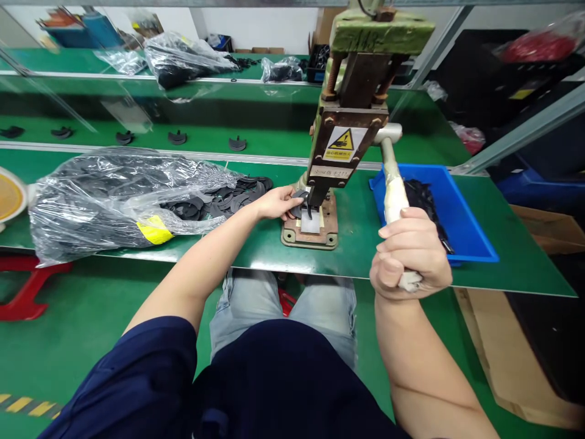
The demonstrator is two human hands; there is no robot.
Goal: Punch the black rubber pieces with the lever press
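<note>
Between the fingertips of my left hand (280,203) is a black curved plastic part (298,206), held at the foot of a green hand press (350,137). The part sits beside the press ram, over a small metal plate (311,221) on the press base (289,236). My right hand (411,256) is wrapped round the taped lever handle (395,195) of the press, on its right side. A yellow warning label is stuck on the press front. How the part rests on the plate is partly hidden by my fingers.
Left of the press lies a clear plastic bag (91,201) spilling black curved parts (242,194). A blue bin (461,213) with black pieces stands to the right. Several single parts lie in a row on the green strip behind (183,125). Cardboard (507,353) leans below the table.
</note>
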